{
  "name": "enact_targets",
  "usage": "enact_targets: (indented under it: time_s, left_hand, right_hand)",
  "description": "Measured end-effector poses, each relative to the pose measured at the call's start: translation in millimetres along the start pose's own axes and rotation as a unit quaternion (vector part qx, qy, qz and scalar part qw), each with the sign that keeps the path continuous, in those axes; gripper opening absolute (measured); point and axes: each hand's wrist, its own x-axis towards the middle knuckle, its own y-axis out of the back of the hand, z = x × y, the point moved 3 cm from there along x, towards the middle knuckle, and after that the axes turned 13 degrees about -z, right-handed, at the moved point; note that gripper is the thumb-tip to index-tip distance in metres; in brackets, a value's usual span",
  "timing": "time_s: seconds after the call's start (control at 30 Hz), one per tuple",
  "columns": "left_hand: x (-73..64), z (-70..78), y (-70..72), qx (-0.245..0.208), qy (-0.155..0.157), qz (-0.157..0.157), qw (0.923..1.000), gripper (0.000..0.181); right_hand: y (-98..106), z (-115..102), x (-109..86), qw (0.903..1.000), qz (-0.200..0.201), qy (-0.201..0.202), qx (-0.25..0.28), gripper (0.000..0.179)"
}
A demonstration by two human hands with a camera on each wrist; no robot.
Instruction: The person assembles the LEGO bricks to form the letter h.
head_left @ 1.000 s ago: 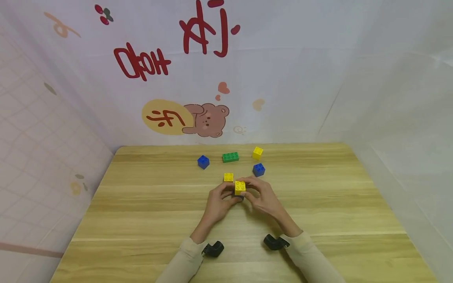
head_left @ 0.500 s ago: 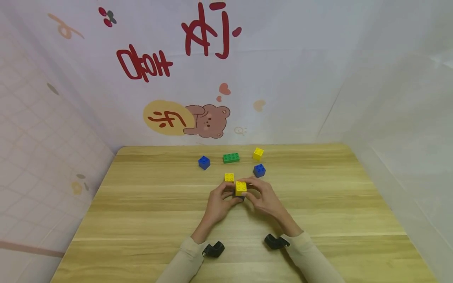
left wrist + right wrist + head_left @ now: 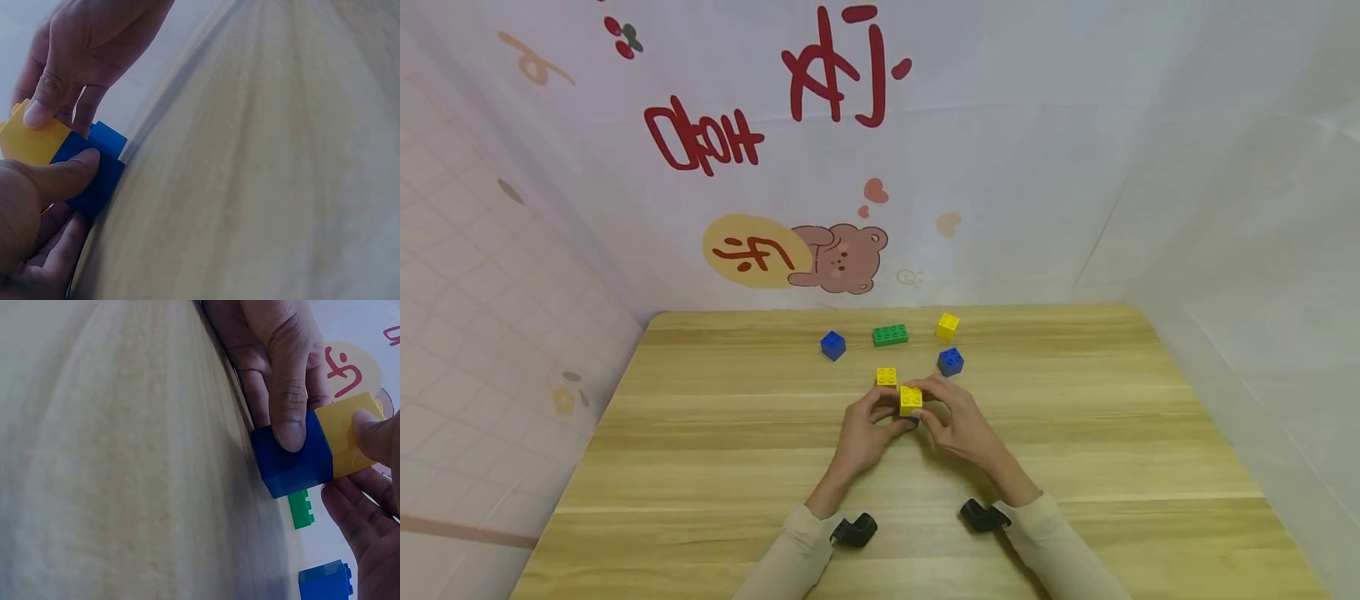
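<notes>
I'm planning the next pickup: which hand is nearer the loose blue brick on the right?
Right. The right hand is just this side of that loose blue brick; the left hand is farther, to its left.

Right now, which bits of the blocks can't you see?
Head view: most of the held blue block, under the held yellow block and behind the left grip.
Head view: lower front of the loose yellow block just beyond, behind the same grip.
Right wrist view: part of a loose blue block, cut off by the bottom edge.
</notes>
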Motion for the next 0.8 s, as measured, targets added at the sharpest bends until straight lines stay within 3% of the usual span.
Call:
enact_targets:
  time_s: [0.27, 0.57, 0.8]
  left_hand:
    - [-2.8, -2.7, -0.6, -0.001, 0.001, 0.000, 1.0000, 0.040]
    - [-2.4, -4.6, -0.1, -0.007, -0.021, -0.001, 0.9997, 0.040]
    - [-5.0, -3.7, 0.7, -0.014, -0.016, -0.002, 0.9998, 0.043]
  right_hand:
    - [-7.1, -0.6, -2.8, 0.9992, 0.007, 0.017, -0.035, 0.042]
    - [-8.1, -2.1, -4.1, 0.9991, 0.015, 0.010, -0.039, 0.043]
    - [-10.6, -3.6, -5.4, 0.9992, 0.012, -0.007, -0.038, 0.043]
